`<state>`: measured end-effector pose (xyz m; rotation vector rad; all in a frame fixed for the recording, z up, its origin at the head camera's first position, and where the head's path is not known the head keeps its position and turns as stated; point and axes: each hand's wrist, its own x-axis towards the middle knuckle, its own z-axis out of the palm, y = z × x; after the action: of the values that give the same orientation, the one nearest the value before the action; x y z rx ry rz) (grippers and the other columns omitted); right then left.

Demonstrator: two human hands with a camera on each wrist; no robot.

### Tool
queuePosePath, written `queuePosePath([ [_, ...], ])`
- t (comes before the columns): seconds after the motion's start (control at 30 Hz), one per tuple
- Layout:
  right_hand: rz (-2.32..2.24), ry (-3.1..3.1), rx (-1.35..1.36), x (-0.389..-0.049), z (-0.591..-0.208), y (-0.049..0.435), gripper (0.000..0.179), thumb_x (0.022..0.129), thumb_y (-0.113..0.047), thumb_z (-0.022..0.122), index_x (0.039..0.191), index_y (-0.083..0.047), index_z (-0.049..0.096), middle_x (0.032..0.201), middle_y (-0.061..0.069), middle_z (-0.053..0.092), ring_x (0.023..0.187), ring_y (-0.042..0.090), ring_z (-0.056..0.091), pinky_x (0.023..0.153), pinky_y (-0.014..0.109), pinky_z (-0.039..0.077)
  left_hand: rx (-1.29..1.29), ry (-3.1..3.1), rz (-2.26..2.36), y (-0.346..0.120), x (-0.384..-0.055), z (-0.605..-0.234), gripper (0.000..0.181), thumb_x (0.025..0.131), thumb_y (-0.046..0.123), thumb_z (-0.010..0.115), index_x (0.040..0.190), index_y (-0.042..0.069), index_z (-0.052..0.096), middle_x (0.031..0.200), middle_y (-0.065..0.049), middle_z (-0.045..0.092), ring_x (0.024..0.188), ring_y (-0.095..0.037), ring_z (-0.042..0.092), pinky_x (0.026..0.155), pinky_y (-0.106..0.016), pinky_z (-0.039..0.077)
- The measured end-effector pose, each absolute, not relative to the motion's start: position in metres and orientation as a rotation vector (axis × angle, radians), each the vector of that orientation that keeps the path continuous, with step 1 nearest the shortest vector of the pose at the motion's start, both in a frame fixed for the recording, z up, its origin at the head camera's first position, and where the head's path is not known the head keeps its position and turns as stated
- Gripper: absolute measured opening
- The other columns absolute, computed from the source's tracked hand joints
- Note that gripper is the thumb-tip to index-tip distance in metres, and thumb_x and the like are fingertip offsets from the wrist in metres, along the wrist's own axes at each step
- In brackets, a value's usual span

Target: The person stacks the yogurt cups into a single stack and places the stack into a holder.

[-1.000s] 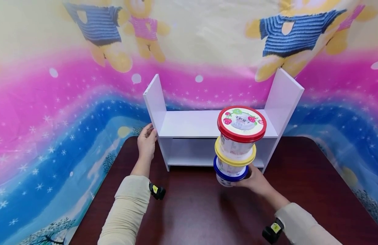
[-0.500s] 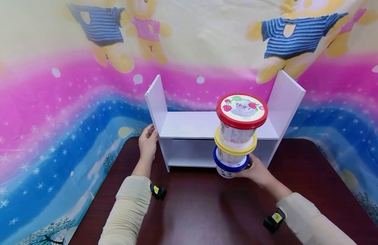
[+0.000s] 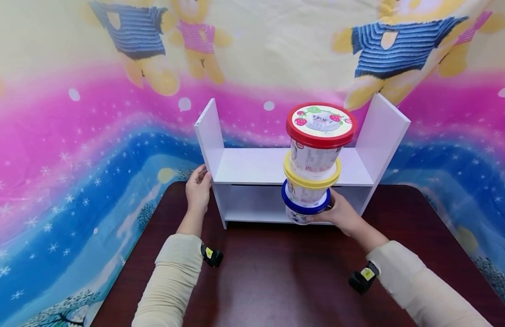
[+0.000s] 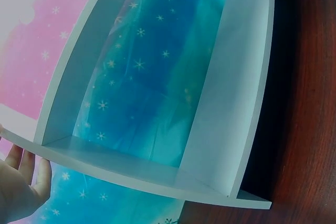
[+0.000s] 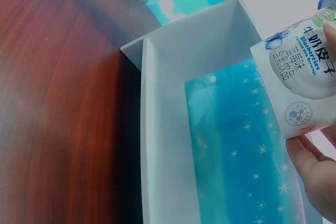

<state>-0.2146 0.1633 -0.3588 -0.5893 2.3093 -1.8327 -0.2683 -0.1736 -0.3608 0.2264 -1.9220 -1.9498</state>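
Observation:
My right hand [image 3: 344, 215] grips the lowest of three stacked tubs, a white one with a blue lid [image 3: 303, 205], from its right side. On it stands a yellow-lidded tub [image 3: 305, 193], and on top a larger red-lidded tub [image 3: 315, 156] with strawberries printed on its lid. The stack is held up in front of a white shelf unit [image 3: 252, 165], leaning slightly. In the right wrist view, the bottom tub [image 5: 299, 72] shows a blueberry label, with fingers around it. At the unit's left side panel [image 3: 209, 136], my left hand [image 3: 198, 190] touches the outer face with its fingertips.
The unit has two levels between upright side panels; its right panel [image 3: 382, 136] rises beside the stack. It stands at the back of a dark red-brown table [image 3: 252, 272], against a printed cloth backdrop [image 3: 93, 159] with bears and snowflakes.
My right hand has raised the stack of tubs and moved it slightly left, toward the upper level of the shelf unit. My left hand stays at the left panel.

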Motion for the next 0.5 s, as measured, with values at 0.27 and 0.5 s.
queuePosePath([
  [0.27,-1.775,2.354,-0.516,-0.223,-0.344,0.162,0.082,0.063,-0.013,0.077,0.13,-0.01,0.031,0.126,0.013,0.039,0.113,0.031,0.037,0.091,0.049,0.03,0.203,-1.897,-1.97,-0.173,-0.268,-0.362,0.034,0.088,0.013,0.05,0.121,0.01,0.05,0.113,-0.011,0.051,0.102,-0.02,0.048,0.086,-0.037,0.039],
  [0.5,-1.807,2.307,-0.515,-0.235,-0.328,0.161,0.083,0.064,-0.008,0.076,0.132,-0.008,0.028,0.128,0.014,0.037,0.115,0.032,0.034,0.093,0.049,0.027,0.195,-1.895,-1.968,-0.174,-0.268,-0.363,0.033,0.088,0.013,0.05,0.121,0.01,0.05,0.112,-0.011,0.051,0.101,-0.02,0.049,0.085,-0.038,0.04],
])
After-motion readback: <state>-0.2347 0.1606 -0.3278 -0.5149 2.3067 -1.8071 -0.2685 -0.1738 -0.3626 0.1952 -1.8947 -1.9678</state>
